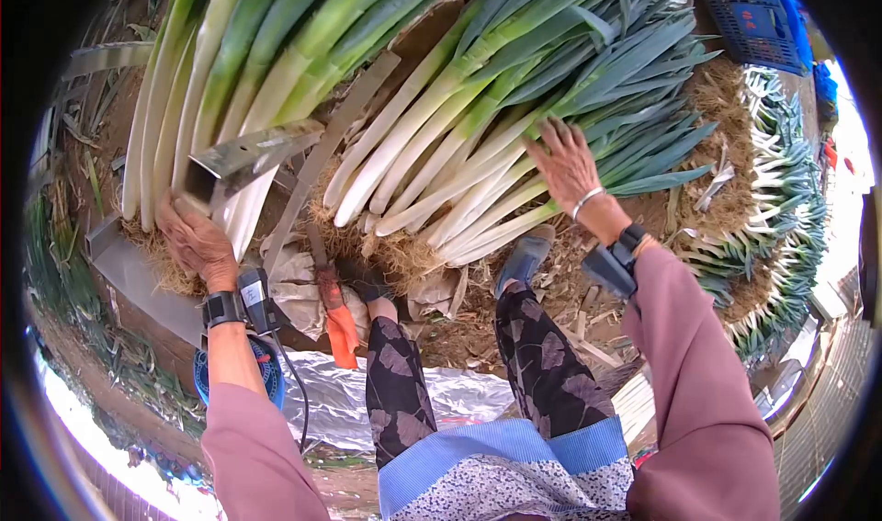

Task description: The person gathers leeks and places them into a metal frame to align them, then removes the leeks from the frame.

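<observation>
My left hand [196, 243] is at the root end of a bundle of thick leeks [266, 80], its fingers curled against the white stalks. What lies under its fingers is partly hidden. Just above it, a shiny metal bar [257, 149] crosses the stalks. My right hand [562, 164] rests with fingers spread on a second pile of leeks [478, 144], where white shafts turn to green leaves. Roots of this pile hang toward my feet. A long flat metal strip [331, 153] stands between the two groups.
An orange-handled tool [340, 335] lies by my foot. A blue basket [753, 20] stands at the upper right. More leeks [781, 199] are stacked along the right. Below my left wrist is a blue container [266, 374], beside silvery sheeting [322, 397].
</observation>
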The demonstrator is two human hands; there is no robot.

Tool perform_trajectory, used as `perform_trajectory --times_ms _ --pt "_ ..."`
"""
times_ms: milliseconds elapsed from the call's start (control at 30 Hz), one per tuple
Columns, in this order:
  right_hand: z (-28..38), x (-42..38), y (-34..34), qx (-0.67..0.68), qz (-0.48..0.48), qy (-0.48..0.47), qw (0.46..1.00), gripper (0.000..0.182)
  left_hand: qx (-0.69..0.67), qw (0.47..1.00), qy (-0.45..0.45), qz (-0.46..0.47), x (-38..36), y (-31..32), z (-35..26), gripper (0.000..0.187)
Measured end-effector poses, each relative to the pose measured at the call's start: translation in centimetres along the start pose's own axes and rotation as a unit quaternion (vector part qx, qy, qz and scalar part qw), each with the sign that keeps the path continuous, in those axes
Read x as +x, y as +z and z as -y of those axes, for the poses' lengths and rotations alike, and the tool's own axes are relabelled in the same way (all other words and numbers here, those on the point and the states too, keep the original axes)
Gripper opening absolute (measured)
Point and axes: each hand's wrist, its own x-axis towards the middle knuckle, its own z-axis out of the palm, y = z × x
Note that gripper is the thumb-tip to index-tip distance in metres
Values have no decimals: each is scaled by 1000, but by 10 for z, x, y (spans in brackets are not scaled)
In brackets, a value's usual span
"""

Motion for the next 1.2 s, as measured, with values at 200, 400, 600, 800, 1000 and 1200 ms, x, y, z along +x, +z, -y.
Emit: perform_trajectory --times_ms 200,400,600,800,1000,1200 --pt "-32 29 27 -85 -11 -68 994 36 5 999 27 36 6 -16 -2 31" --pt "-58 -36 -52 96 51 -229 967 21 -14 998 -43 -36 12 -18 -20 30" --pt "-93 -69 -200 157 101 -185 965 28 -145 966 -215 8 33 -53 -44 32" --pt "-73 11 -358 -35 -203 -135 969 32 -265 933 -229 84 -1 -39 -60 48" --pt "25 156 -426 -166 -228 -233 931 39 -207 942 -258 59 48 -90 -65 40" --pt "112 268 -371 -158 -218 -403 875 35 -243 918 -289 121 48 -93 -66 39"
